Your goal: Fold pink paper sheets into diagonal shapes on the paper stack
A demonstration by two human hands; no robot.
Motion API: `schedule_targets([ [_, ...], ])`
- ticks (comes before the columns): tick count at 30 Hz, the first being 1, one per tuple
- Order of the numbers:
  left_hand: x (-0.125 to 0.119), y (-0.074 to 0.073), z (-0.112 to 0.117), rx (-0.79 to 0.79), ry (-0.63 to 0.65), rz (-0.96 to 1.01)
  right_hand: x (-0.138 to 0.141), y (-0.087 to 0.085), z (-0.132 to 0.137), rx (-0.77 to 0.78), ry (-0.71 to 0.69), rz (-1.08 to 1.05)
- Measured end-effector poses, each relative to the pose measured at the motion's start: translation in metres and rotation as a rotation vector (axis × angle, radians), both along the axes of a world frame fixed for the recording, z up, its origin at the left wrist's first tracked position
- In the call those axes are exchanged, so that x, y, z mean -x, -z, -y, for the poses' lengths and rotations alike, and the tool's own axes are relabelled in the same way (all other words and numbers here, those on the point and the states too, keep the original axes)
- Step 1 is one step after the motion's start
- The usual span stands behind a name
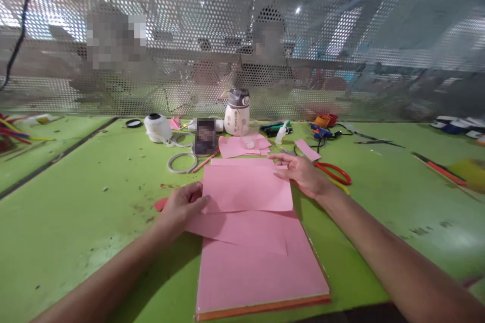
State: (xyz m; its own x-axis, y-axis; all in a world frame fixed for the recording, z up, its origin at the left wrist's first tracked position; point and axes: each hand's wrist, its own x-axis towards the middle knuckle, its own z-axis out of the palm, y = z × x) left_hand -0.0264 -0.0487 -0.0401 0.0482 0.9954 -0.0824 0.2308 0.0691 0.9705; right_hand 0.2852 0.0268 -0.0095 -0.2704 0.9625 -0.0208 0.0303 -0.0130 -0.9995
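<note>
Holding the pink sheet between your two hands, you pinch its left edge with your left hand and its top right corner with your right hand. Under it, a pink paper pile lies by the table's front edge. A red handle lies near your right wrist. A bottle stands near the back edge.

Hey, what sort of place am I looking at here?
Probably a craft workshop: there's pink paper and a spool of white string on the green worktable, with a perforated screen behind it.
</note>
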Motion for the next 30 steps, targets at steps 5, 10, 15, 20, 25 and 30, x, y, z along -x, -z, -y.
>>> schedule_targets([
  [5, 0.002, 0.004, 0.002, -0.084, -0.005, -0.087, 0.001, 0.007, 0.006, 0.071, 0.061, -0.088],
  [10, 0.001, 0.003, -0.001, -0.113, -0.098, -0.088, 0.008, 0.007, 0.013, 0.103, 0.064, -0.139],
  [15, -0.004, -0.002, -0.001, -0.05, -0.132, -0.013, 0.014, 0.004, 0.017, 0.105, -0.019, -0.166],
  [20, -0.008, -0.008, 0.002, 0.012, -0.121, 0.063, 0.011, 0.005, 0.014, 0.064, 0.028, -0.117],
  [25, -0.006, -0.007, 0.002, 0.042, -0.117, 0.079, 0.002, 0.009, 0.006, -0.023, 0.178, -0.117],
  [30, -0.005, 0.001, 0.0, -0.047, -0.037, -0.016, -0.01, 0.019, -0.015, -0.083, 0.308, -0.103],
])
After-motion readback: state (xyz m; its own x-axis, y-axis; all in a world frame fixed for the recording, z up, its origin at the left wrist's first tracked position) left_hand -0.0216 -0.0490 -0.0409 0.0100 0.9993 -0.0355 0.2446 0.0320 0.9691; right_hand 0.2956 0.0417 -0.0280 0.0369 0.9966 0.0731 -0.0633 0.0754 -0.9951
